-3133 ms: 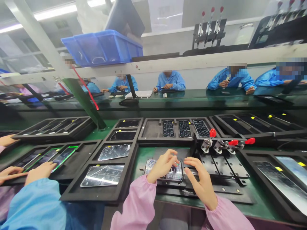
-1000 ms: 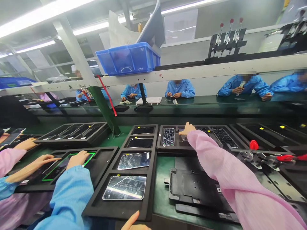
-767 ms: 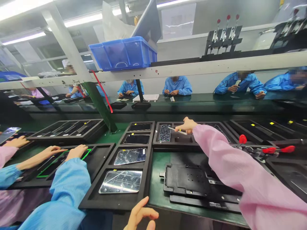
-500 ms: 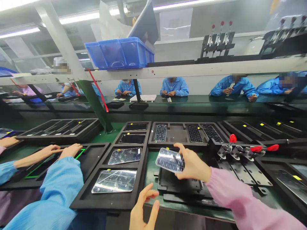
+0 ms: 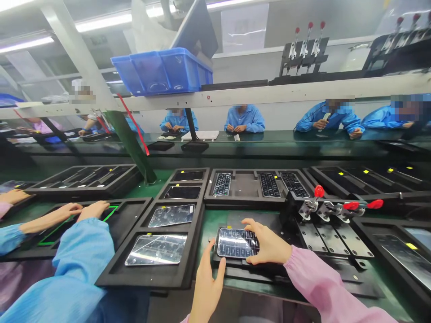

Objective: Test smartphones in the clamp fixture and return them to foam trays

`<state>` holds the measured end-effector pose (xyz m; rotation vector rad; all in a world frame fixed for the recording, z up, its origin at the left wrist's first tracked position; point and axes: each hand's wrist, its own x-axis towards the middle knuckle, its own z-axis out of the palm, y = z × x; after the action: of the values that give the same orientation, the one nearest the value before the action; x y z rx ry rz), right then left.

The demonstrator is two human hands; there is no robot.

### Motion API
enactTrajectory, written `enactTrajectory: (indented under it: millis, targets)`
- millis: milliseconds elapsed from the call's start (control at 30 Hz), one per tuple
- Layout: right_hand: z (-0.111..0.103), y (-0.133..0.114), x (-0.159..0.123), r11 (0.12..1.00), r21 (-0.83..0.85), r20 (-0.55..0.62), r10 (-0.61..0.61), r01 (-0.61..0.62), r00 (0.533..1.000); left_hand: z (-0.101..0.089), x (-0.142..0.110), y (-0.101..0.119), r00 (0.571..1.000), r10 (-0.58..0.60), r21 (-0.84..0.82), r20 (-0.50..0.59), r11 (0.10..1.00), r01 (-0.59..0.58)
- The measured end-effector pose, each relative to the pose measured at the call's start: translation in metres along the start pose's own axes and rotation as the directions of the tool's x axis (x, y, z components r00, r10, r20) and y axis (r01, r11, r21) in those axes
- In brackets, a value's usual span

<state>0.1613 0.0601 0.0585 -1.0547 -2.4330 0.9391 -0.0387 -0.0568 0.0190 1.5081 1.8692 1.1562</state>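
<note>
My right hand [image 5: 267,244] grips a small glossy mini keyboard [image 5: 235,242] by its right end, thumb at the lower edge and fingers at the upper. It lies nearly level over the black fixture [image 5: 249,264]; whether it rests fully in it I cannot tell. At its left end my left hand [image 5: 208,278] is open, thumb and forefinger spread around the near corner; contact is unclear. Metal toggle clamps with red handles [image 5: 319,191] stand raised at the fixture's right side.
Left of the fixture, a black foam tray [image 5: 117,274] holds several glossy panels [image 5: 156,249]. Behind it, another tray [image 5: 242,202] has 3 mini keyboards [image 5: 269,185]. A co-worker's blue sleeve [image 5: 84,251] reaches in at left. A blue bin [image 5: 161,72] sits on the overhead shelf.
My right hand has lowered the mini keyboard onto or just above the fixture, turning it from tilted to nearly level. My left hand has come up and right to its left end.
</note>
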Motion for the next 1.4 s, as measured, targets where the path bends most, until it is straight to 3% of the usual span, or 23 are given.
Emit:
enactTrajectory:
  millis: [167, 467, 533, 600, 700, 767, 1033, 1167, 1400]
  targets:
    - [-0.003, -0.007, -0.003, 0.999, -0.020, 0.003, 0.029, -0.029, 1.000, 0.002, 0.004, -0.002, 1.000, 0.013, -0.048, 0.014, 0.999, -0.012]
    - [0.000, -0.005, -0.005, 0.980, -0.198, 0.053, 0.006, 0.004, 0.999, 0.001, 0.011, -0.004, 1.000, -0.002, -0.045, -0.021, 0.999, 0.001]
    - [0.004, -0.002, -0.010, 0.978, -0.206, 0.010, -0.011, 0.012, 1.000, 0.001, 0.014, -0.005, 0.999, -0.010, -0.039, -0.032, 0.999, 0.009]
    - [0.007, 0.002, -0.019, 0.983, -0.182, -0.105, -0.021, 0.002, 0.994, 0.000, 0.017, -0.007, 0.999, -0.020, -0.052, -0.043, 0.999, 0.018]
    - [0.012, 0.009, -0.040, 0.993, -0.075, -0.357, 0.059, -0.091, 0.932, 0.000, 0.020, -0.011, 0.997, -0.052, -0.091, -0.060, 0.995, 0.047]
    - [0.017, 0.015, -0.053, 0.990, -0.045, -0.429, 0.103, -0.135, 0.898, 0.000, 0.021, -0.015, 0.996, -0.065, -0.108, -0.067, 0.992, 0.058]
    - [0.025, 0.028, -0.061, 0.978, -0.151, -0.347, 0.086, -0.146, 0.934, -0.001, 0.024, -0.019, 0.995, -0.076, -0.081, -0.062, 0.994, 0.070]
    - [0.021, 0.021, -0.069, 0.982, -0.124, -0.397, 0.082, -0.142, 0.914, 0.000, 0.028, -0.015, 0.996, -0.071, -0.026, -0.051, 0.997, 0.070]
    - [0.008, 0.007, -0.092, 0.977, -0.209, -0.486, -0.069, -0.039, 0.871, 0.004, 0.030, 0.009, 0.986, 0.145, 0.096, 0.083, 0.984, -0.152]
